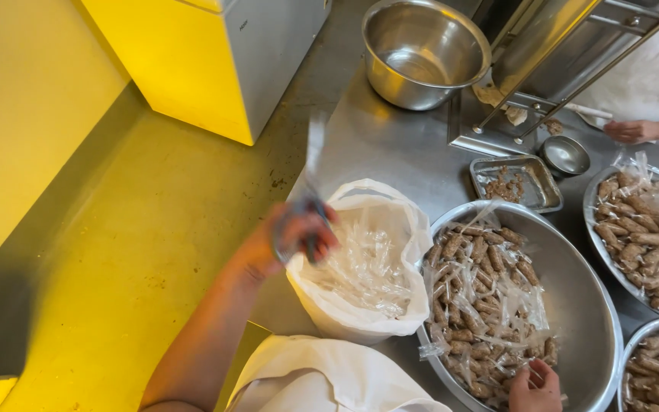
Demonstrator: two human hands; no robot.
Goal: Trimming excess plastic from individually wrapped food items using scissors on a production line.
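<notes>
My left hand [293,238] is blurred with motion and closed on a grey-handled thing that looks like scissors [310,217]; a pale streak rises from it. It hovers over the left rim of a white bag [360,313] full of clear plastic wrappers. My right hand [535,387] rests at the near edge of a large steel bowl [585,305], fingers pinching the clear plastic around several brown sausage-like pieces [482,297] piled in the bowl.
An empty steel bowl [421,53] stands at the back of the steel counter, by a steel machine [543,69]. A small tray [516,183], a little cup [564,155] and two more filled bowls [646,236] sit right. Another person's hand [631,131] is far right. A yellow-lit cabinet [215,61] is left.
</notes>
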